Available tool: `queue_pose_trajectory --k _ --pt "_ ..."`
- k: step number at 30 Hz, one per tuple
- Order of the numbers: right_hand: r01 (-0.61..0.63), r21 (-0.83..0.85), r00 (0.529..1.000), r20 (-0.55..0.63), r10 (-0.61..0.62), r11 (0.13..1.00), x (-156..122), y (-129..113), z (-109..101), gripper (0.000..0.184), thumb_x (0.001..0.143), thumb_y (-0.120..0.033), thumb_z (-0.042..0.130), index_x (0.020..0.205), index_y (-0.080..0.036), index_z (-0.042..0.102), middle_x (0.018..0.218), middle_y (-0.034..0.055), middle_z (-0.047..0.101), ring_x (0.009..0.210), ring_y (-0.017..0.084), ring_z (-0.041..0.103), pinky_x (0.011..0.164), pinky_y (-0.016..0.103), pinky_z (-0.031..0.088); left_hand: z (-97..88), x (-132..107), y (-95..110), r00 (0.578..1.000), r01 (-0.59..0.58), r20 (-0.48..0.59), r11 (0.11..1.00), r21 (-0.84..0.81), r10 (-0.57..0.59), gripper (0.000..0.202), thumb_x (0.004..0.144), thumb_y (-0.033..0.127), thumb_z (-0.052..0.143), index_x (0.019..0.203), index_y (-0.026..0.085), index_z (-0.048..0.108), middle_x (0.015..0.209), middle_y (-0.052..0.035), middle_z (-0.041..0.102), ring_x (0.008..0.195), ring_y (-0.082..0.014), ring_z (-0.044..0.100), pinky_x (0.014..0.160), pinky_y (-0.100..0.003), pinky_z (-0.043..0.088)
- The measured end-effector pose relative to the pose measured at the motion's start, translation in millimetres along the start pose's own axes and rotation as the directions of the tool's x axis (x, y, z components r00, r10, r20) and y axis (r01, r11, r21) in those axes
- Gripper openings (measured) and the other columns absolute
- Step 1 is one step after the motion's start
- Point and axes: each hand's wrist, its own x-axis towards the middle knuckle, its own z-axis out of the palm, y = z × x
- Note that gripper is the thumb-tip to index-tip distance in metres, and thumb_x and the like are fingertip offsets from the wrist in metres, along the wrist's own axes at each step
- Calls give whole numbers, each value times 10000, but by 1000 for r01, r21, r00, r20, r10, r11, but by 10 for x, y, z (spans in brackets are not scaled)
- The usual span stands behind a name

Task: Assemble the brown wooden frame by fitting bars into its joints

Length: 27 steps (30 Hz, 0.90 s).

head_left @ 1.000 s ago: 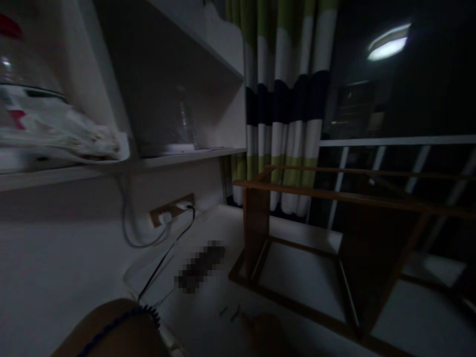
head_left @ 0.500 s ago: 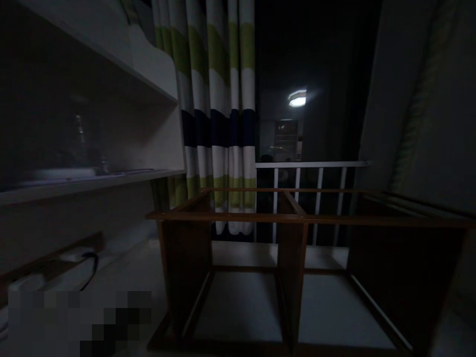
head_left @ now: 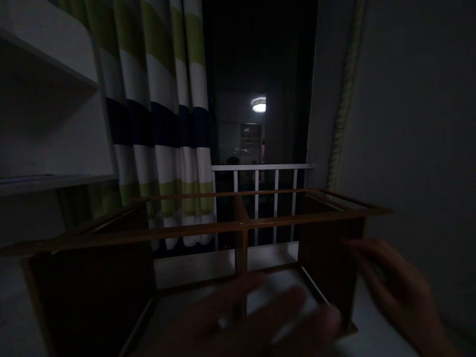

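The room is dark. A brown wooden frame [head_left: 208, 229] with thin rails and upright panels stands on a white surface in front of me. My left hand [head_left: 256, 322] is low in the middle, blurred, fingers stretched out toward the frame's centre post. My right hand [head_left: 394, 287] is at the lower right, blurred, fingers spread beside the frame's right end panel [head_left: 327, 258]. Neither hand shows anything in it.
A striped white, green and navy curtain [head_left: 156, 124] hangs at the left of a dark window with a white railing [head_left: 260, 168]. White shelves [head_left: 44, 178] are at the far left. A grey wall [head_left: 416, 139] fills the right. A ceiling lamp's reflection [head_left: 259, 104] shows in the glass.
The view has swung right, away from the shelves, sockets and cable, to face the wooden frame and window. Both hands have come into view at the bottom.
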Motion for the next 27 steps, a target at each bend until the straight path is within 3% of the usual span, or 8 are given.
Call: queue_pose_trajectory --k 3,5,8,12,17,20,27 --pt "-19 -221 999 -39 10 975 359 494 -270 163 818 -275 439 940 -239 541 873 36 575 676 134 548 546 229 426 86 274 77 948 -270 -131 952 142 289 327 795 273 334 974 275 607 1017 -21 627 954 -179 560 887 -348 419" --pt "8 -366 1000 20 0 930 530 754 -321 213 831 -271 395 933 -189 563 842 64 571 671 146 545 554 243 413 179 400 83 894 -318 -222 900 298 390 326 792 259 375 1045 227 578 1160 -56 546 1069 -221 492 942 -411 357" --pt "63 -428 990 140 -3 902 660 995 -312 258 838 -238 343 921 -159 574 829 76 565 676 152 547 596 256 410 338 477 65 902 -225 -265 893 389 342 337 809 296 391 1057 148 563 1188 -100 519 1091 -246 467 952 -447 326" --pt "92 -410 970 241 11 907 681 1119 -315 238 823 -198 350 910 -159 568 850 87 567 723 160 557 634 250 411 462 492 80 917 -141 -293 908 395 270 379 807 294 409 1108 90 515 1083 -117 584 990 -242 520 899 -424 372" --pt "88 -394 956 290 34 915 675 1131 -352 189 822 -189 372 876 -178 553 830 74 564 693 153 558 611 249 409 439 579 132 947 -128 -220 901 416 236 297 775 244 442 999 92 565 979 -117 601 884 -253 531 774 -388 440" --pt "99 -395 955 296 24 913 700 1100 -358 182 823 -198 376 859 -174 553 831 76 568 700 154 560 614 248 409 438 631 142 959 -96 -207 910 404 193 234 752 237 476 925 121 582 966 -112 594 883 -256 523 792 -390 433" --pt "140 -404 942 335 4 904 740 1090 -367 220 805 -202 336 827 -172 553 796 53 569 670 142 565 585 240 421 571 641 89 938 -90 -266 897 432 222 295 749 169 461 1021 91 544 973 -120 590 835 -239 527 766 -379 431"
